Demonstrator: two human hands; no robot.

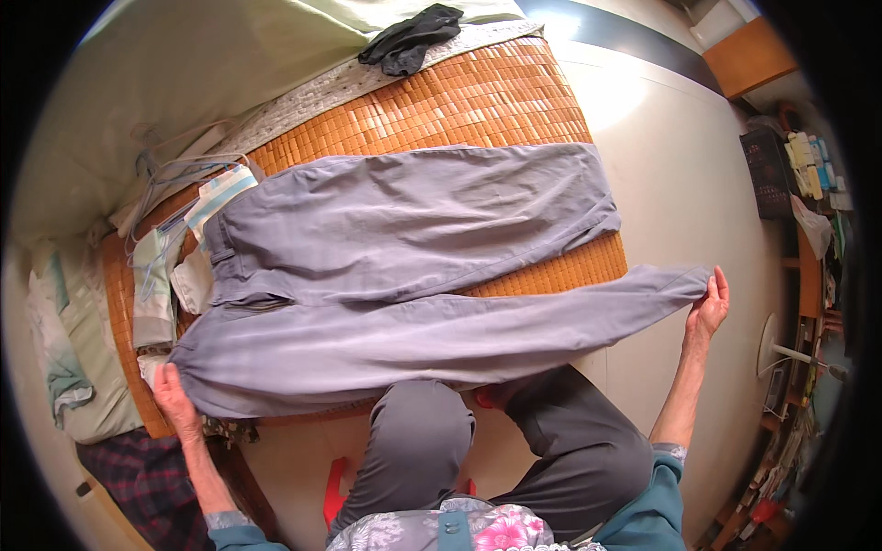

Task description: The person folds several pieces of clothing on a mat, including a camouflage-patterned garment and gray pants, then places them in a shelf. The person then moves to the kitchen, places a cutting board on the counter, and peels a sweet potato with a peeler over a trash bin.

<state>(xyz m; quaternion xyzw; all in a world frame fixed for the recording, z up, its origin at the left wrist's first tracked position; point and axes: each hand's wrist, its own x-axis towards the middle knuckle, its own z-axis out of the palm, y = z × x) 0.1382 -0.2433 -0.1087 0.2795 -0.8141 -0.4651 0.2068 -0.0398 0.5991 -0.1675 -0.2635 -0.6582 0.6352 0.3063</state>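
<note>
A pair of grey-lavender trousers (386, 234) lies spread across a bamboo mat (475, 96), waistband to the left and legs to the right. My left hand (178, 403) grips the near corner of the waistband. At the far right, my right hand (708, 303) pinches the hem of the near leg, which is drawn out past the mat's edge. The far leg rests flat on the mat. Its hem is slightly folded at the lower corner. The fly shows as a dark, partly parted slit near the waistband.
Several wire clothes hangers (148, 179) and folded cloths (155, 303) lie beyond the waistband. A crumpled black garment (413, 41) sits at the mat's far edge. Plaid cloth (148, 482) hangs at lower left. Cluttered shelves (809, 275) and a white fan (792, 352) stand at right.
</note>
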